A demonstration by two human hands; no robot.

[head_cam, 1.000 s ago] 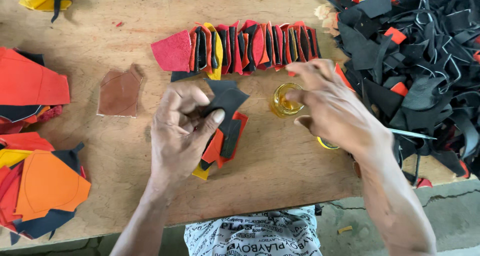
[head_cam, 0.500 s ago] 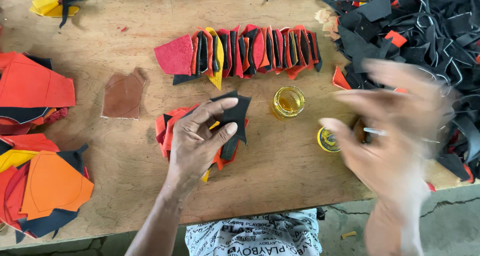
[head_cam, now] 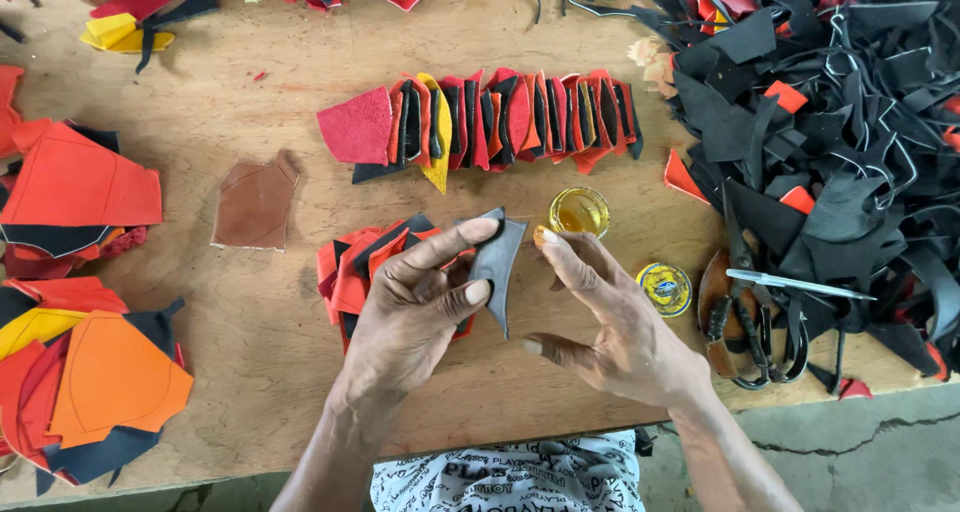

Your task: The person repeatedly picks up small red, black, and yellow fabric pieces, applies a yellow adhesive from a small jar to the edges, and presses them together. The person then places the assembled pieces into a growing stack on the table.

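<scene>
**A:** so what's being held here?

**B:** A dark grey leather piece [head_cam: 497,262] is pinched in the left hand [head_cam: 415,307], thumb under it and fingers stretched over the top edge. It's kept tilted just above a fanned stack of red and black pieces [head_cam: 355,267] on the wooden table [head_cam: 250,372], roughly mid-table, near the front edge. The right hand [head_cam: 610,322] isn't closed on anything: fingers are spread loosely, and the index fingertip, smeared with something yellowish, is raised right at the piece's upper right edge.

**A:** any tins or labels around?

**B:** A small round open tin of amber glue [head_cam: 578,212] is seen just behind the right hand. A round lid [head_cam: 665,289], yellow with a blue label in the middle, is laid flat just to the right of that hand. Beside it, black-handled scissors [head_cam: 760,342] and a thin white-handled tool [head_cam: 800,285] are rested at the edge of a big heap of black scraps [head_cam: 850,122].

**A:** and further out?

**B:** A row of overlapped red, black and yellow pieces [head_cam: 480,122] is lined up behind the tin. A brown piece [head_cam: 255,204] is left alone to the left, and orange and red sheets [head_cam: 80,302] are piled at the far left.
</scene>
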